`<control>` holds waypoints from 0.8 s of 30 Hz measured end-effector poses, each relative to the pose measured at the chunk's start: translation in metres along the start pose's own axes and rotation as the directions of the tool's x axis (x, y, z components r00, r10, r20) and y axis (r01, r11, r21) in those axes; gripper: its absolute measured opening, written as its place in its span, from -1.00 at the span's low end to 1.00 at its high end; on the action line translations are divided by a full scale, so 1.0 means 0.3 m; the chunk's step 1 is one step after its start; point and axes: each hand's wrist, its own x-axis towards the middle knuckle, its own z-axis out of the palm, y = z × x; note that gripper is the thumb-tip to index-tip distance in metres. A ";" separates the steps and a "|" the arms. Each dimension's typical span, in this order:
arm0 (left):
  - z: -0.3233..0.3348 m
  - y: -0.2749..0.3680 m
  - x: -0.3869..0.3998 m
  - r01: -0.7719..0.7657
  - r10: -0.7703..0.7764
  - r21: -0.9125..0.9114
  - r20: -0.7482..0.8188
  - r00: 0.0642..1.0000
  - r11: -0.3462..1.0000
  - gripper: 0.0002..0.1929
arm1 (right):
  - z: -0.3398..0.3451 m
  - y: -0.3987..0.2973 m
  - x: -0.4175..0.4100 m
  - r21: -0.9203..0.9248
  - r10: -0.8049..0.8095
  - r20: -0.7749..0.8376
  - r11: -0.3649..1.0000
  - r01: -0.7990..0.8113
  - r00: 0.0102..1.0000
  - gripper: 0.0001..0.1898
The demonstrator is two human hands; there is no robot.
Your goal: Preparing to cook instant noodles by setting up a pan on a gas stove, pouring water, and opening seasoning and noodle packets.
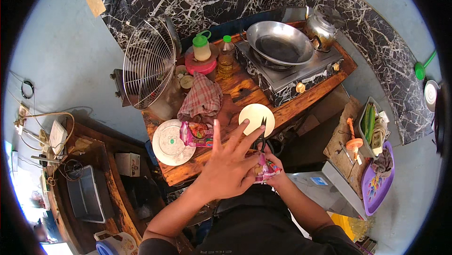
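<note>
A small pink printed packet [263,170] is between my two hands in front of my body. My left hand [227,170] has thumb and index finger at its left edge, the other fingers spread over the table. My right hand [275,170] holds the packet's right side together with black scissors [263,135], whose blades point away from me over a cream plate or bowl [252,113]. Another pink food packet [201,131] lies left of my fingers, overlapping a white plate [169,145]. Behind it is a crumpled red checked cloth [201,96].
On the wooden table [243,90], a metal wok [279,43] and kettle [319,30] sit on a gas stove [300,73]. An oil bottle [226,60], green-lidded bottle [201,50] and wire strainer [150,67] stand behind. A purple tray [376,198] is at right.
</note>
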 end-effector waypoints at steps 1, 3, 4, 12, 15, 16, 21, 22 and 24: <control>0.010 -0.003 -0.002 0.003 -0.003 0.004 -0.003 1.000 1.000 -0.86 | 0.018 0.005 -0.002 0.054 0.001 -0.044 0.999 0.001 0.999 -0.61; 0.030 -0.013 0.002 -0.011 0.010 0.012 0.016 1.000 1.000 -0.86 | 0.040 0.013 -0.013 0.162 -0.003 -0.140 0.986 0.026 0.990 -0.61; 0.033 -0.019 0.003 -0.015 0.015 0.012 0.016 1.000 1.000 -0.86 | 0.012 0.016 -0.010 0.161 -0.008 -0.141 0.986 0.030 0.990 -0.61; 0.019 -0.052 0.023 0.007 0.002 -0.046 0.190 0.982 0.999 -0.87 | 0.014 -0.011 0.006 -0.023 -0.008 -0.172 1.000 0.004 0.985 -0.61; 0.008 -0.050 0.022 0.030 -0.017 -0.079 0.154 0.988 0.996 -0.90 | -0.033 0.000 -0.001 -0.055 -0.024 -0.129 0.998 0.017 0.991 -0.60; -0.001 -0.049 0.027 0.024 -0.011 -0.081 0.156 0.988 0.996 -0.90 | -0.061 0.020 -0.009 -0.378 -0.150 -0.123 0.921 0.094 0.981 -0.60; 0.055 -0.076 0.021 0.010 -0.006 -0.111 0.033 0.999 0.994 -0.93 | 0.020 0.007 0.003 -0.035 -0.024 -0.244 0.999 0.016 0.969 -0.58; 0.067 -0.085 0.026 0.005 -0.001 -0.114 0.034 0.999 0.993 -0.93 | 0.002 0.010 0.002 -0.019 -0.081 -0.261 0.997 0.079 0.962 -0.56; 0.066 -0.102 0.027 0.006 -0.005 -0.006 0.105 0.994 1.000 -0.88 | 0.022 -0.015 0.014 -0.124 -0.069 -0.212 0.991 0.043 0.975 -0.55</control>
